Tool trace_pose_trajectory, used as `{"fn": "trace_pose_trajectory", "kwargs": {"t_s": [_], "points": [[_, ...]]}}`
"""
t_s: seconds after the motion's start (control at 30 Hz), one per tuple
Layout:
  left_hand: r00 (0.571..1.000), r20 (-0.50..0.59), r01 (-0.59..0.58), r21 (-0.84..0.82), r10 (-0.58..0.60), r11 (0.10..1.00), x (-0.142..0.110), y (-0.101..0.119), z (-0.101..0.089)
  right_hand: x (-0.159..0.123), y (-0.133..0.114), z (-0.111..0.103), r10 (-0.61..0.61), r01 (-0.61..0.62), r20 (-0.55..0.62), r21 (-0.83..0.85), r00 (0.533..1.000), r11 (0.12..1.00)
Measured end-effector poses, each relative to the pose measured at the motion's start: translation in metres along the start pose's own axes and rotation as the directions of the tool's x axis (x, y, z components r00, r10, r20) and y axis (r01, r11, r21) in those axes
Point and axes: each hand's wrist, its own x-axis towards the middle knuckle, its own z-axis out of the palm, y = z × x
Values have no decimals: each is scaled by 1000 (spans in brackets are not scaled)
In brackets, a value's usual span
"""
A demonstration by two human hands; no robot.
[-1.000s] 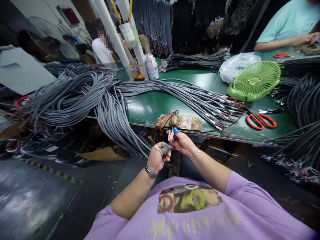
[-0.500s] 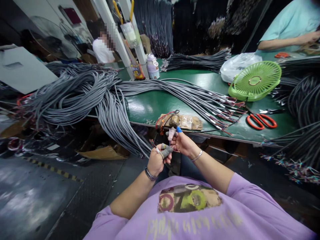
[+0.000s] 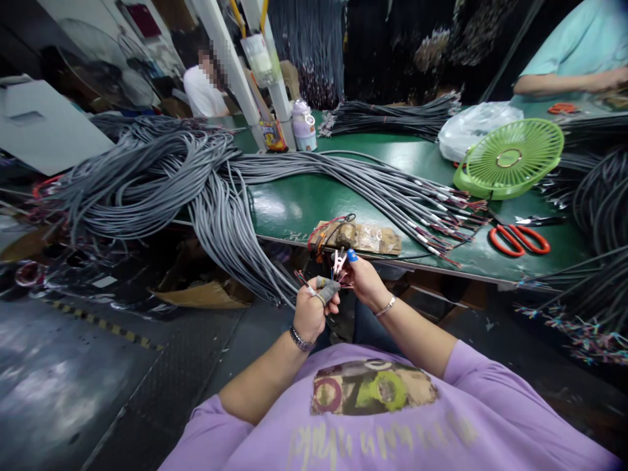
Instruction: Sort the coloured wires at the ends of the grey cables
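Note:
My left hand [image 3: 314, 309], grey coverings on its fingers, is closed round the end of a grey cable, with thin coloured wires [image 3: 300, 277] poking out beside it. Close on its right, my right hand [image 3: 366, 280] has a blue cover on one fingertip. Its fingers grip a small pale clip-like tool [image 3: 338, 260] with two prongs, just above the wires at my left hand. Fingers partly hide where tool and wires meet. Just beyond both hands, a taped wooden block [image 3: 375, 238] with red and black leads lies at the bench edge.
Grey cables [image 3: 142, 176] are heaped on the left and stretch across the green bench [image 3: 279, 206]. Red-handled scissors [image 3: 520, 240], a green fan [image 3: 513, 158], a plastic bag [image 3: 473, 127] and a bottle [image 3: 304, 125] stand farther off. A co-worker's sleeve [image 3: 564, 46] shows at far right.
The pale tool, blurred before, now shows two separate prongs and stands more upright over the wires. My hands have hardly shifted; the whole view has moved slightly.

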Motion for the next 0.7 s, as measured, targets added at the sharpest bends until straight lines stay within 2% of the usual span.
{"fn": "trace_pose_trajectory", "kwargs": {"t_s": [0.1, 0.2, 0.4, 0.7], "points": [[1000, -1, 5, -9, -5, 1000, 1, -4, 1, 5, 1, 1, 100, -108, 93, 76, 991, 991], [1000, -6, 10, -13, -10, 1000, 3, -6, 2, 8, -1, 4, 167, -181, 102, 148, 981, 972], [999, -21, 31, 3, -31, 1000, 4, -6, 4, 11, -1, 10, 150, -149, 10, 203, 989, 968], [1000, -19, -22, -6, 22, 1000, 1, -8, 2, 2, -5, 12, 185, -191, 48, 205, 982, 960]]}}
